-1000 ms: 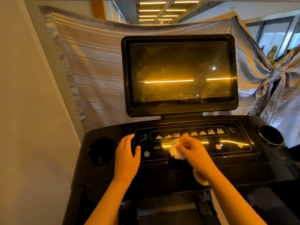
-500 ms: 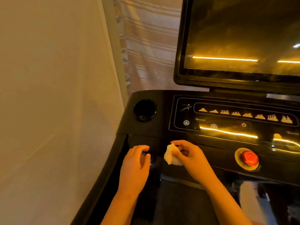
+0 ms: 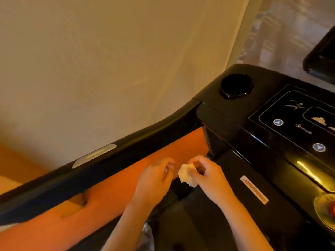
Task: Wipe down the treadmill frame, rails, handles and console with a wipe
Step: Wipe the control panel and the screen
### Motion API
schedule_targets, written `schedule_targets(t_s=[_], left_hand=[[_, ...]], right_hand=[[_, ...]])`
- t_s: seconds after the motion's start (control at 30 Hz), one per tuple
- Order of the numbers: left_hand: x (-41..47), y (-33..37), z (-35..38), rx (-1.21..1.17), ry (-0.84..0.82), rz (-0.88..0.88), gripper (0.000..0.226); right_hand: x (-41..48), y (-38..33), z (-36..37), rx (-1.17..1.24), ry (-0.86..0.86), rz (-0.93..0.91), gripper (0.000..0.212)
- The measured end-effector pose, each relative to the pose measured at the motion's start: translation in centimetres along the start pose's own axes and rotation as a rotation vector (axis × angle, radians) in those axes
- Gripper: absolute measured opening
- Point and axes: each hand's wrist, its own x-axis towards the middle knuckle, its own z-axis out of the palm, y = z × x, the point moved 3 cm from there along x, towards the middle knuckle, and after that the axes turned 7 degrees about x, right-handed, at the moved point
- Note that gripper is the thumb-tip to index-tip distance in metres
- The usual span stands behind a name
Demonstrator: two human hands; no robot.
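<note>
My right hand pinches a crumpled white wipe in its fingertips, held in the air below the left end of the black treadmill console. My left hand hovers just left of the wipe with fingers loosely curled and nothing in them; the two hands are a short gap apart. The black left handrail runs diagonally from the lower left up to the console, and carries a silver sensor plate. Both hands sit below and to the right of that rail.
A round cup holder sits in the console's left corner, beside the control panel with blue arrow buttons. A red stop button shows at the right edge. A beige wall stands close on the left; orange floor lies under the rail.
The view has swung left and down from the screen and panel to the left handrail. My right hand took the wipe off the panel and lowered it; my left hand left the console.
</note>
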Motion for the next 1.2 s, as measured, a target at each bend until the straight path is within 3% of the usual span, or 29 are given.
schedule_targets(t_s=[0.2,0.47,0.63,0.9,1.2], left_hand=[[-8.9,-6.5,-3.3,0.059,0.141,-0.261,0.020],[-17.7,-11.5,-4.2,0.002,0.238,-0.488,0.019],[-25.3,-15.1,-6.9,0.017,0.380,-0.644,0.018],[-42.3,-21.3,-11.4,0.030,0.600,-0.870,0.017],[-61.1,-26.5,-14.2,0.014,0.789,-1.183,0.019]], right_hand=[[0.2,-2.1,7.4,-0.121,-0.284,-0.118,0.020],[-1.5,-5.9,16.7,-0.273,-0.530,-0.326,0.014],[-4.1,-8.2,23.9,-0.273,-0.657,-0.385,0.008],[-14.2,-12.8,38.5,-0.222,-0.877,-0.471,0.006],[-28.5,-17.3,54.4,-0.220,-1.256,-0.561,0.006]])
